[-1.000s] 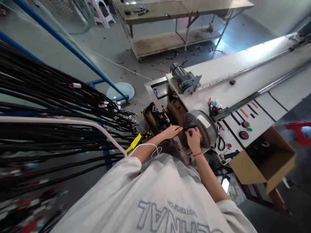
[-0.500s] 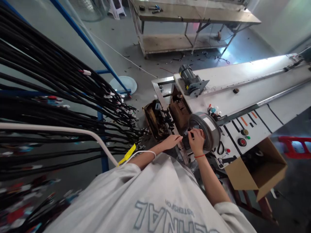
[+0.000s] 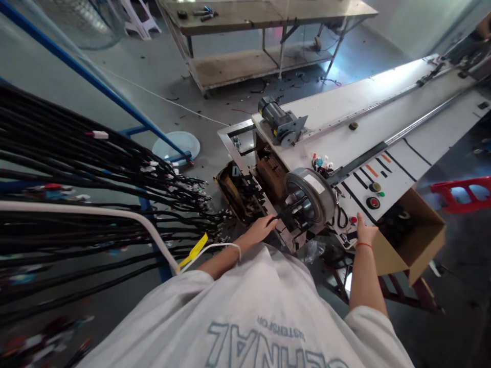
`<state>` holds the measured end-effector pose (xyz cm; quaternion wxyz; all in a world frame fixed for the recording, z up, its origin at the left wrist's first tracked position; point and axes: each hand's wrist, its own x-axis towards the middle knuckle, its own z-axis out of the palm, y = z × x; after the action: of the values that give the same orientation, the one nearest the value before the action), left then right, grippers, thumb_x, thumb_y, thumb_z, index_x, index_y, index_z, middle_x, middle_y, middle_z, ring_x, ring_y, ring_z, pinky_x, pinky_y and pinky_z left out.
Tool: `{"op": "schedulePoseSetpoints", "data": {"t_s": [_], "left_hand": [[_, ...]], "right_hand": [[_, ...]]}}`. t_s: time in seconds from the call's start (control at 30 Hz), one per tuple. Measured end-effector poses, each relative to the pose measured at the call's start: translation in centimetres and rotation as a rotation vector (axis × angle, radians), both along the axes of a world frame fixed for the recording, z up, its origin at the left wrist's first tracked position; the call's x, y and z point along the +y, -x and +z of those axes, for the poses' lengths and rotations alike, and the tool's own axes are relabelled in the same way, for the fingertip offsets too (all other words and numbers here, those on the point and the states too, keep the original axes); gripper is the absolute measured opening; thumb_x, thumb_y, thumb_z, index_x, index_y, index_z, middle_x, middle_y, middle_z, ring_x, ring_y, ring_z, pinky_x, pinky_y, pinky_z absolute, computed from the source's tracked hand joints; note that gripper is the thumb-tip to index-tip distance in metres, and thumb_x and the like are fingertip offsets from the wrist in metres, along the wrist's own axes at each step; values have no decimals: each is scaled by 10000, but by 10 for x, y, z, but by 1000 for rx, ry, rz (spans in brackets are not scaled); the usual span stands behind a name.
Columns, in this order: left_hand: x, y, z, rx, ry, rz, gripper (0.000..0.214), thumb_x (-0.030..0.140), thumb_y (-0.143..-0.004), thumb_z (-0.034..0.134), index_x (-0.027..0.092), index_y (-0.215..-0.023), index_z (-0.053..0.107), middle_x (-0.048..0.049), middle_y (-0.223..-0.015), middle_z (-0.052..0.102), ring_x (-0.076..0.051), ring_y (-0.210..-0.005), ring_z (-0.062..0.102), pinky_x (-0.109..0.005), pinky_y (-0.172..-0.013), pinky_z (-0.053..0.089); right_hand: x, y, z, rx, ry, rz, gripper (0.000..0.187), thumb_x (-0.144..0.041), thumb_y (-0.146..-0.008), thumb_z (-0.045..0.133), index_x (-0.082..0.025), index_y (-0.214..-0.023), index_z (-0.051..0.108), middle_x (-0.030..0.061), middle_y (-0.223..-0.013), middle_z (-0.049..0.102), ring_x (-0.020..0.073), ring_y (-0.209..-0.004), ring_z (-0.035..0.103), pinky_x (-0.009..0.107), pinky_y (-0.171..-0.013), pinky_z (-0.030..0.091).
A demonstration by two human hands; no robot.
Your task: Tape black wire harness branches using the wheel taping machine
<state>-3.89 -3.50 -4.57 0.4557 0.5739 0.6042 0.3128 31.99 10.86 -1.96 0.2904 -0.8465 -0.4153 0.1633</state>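
My left hand (image 3: 263, 229) is closed on a black cable (image 3: 282, 212) at the near left of a wrapping machine. The cable runs from my fingers into the opening of a large grey tape reel (image 3: 312, 191). My right hand (image 3: 367, 234) is at the near edge of the white machine top, close to a red push button (image 3: 353, 220). Its thumb stands apart from the other fingers, and nothing shows in it. Black-handled scissors (image 3: 340, 214) lie between the reel and that hand.
Bundles of black cables (image 3: 153, 204) hang on a blue rack at left. An open cardboard box (image 3: 425, 250) sits beside my right hand. A motor (image 3: 276, 115) is mounted behind the reel. A red plastic stool (image 3: 460, 197) stands at right, a workbench (image 3: 238, 28) at the back.
My right hand has left the reel opening and moved right to the machine's edge near the red button. My left hand stays at the reel's left; the cable there now shows. The view has shifted.
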Motion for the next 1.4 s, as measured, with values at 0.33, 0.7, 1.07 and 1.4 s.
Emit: {"op": "schedulePoseSetpoints", "data": {"t_s": [0.33,0.7,1.07,1.4], "left_hand": [[-17,16,-15,67,117,8,399,495,-931,365,185,-748,538,-7,-696,593,-156,-683,545,-269,-689,425],[-14,4,-9,34,82,104,440,573,-911,353,194,-719,467,20,-647,505,-138,-635,465,-262,-646,390],[10,-9,4,111,57,73,405,512,-933,368,185,-743,513,0,-675,542,-155,-669,512,-272,-676,412],[16,-3,-4,-383,270,-4,563,697,-851,436,152,-880,577,-28,-763,648,-159,-726,617,-308,-752,506]], "right_hand": [[-3,-12,-54,2,70,-259,787,-663,-713,656,-79,-1213,484,279,-1217,575,390,-1165,545,486,-995,415],[-6,-7,-45,-11,126,-257,821,-657,-727,663,-71,-1266,468,284,-1242,566,416,-1159,544,509,-977,416],[-7,-8,-50,17,58,-267,821,-673,-714,661,-71,-1241,475,290,-1228,563,415,-1154,538,510,-991,398],[-6,-7,-46,30,112,-298,727,-673,-847,463,-70,-1255,464,288,-1228,557,412,-1157,537,531,-982,392]]}}
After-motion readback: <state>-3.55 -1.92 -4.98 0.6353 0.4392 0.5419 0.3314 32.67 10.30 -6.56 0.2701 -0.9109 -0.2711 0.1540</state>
